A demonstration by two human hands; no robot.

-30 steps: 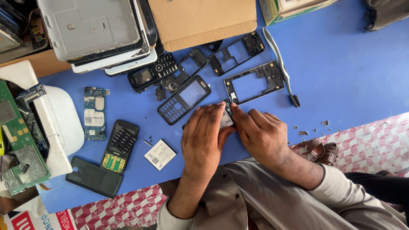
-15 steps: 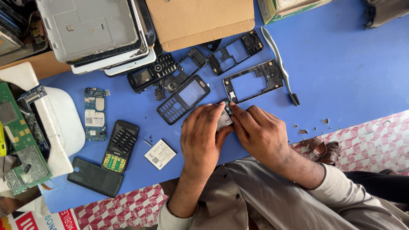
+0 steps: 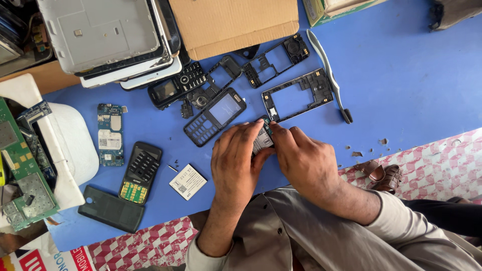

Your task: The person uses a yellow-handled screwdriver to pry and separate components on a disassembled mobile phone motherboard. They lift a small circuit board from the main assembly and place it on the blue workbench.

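Note:
My left hand (image 3: 235, 163) and my right hand (image 3: 304, 160) meet over a blue table (image 3: 401, 85), both closed on a small phone circuit board (image 3: 262, 139) that shows between the fingers. Just above the hands lie a black keypad front cover with a screen window (image 3: 214, 116) and an empty black phone frame (image 3: 298, 94). Most of the held board is hidden by my fingers.
A white battery (image 3: 188, 181), a keypad phone body (image 3: 141, 171), a black back cover (image 3: 111, 209) and a loose green board (image 3: 110, 134) lie to the left. More frames, a black phone (image 3: 175, 85), a grey pry tool (image 3: 329, 65), cardboard (image 3: 233, 22) and stacked tablets (image 3: 108, 37) sit behind.
Both hands stay on the small board with only slight finger shifts. Nothing on the table has moved.

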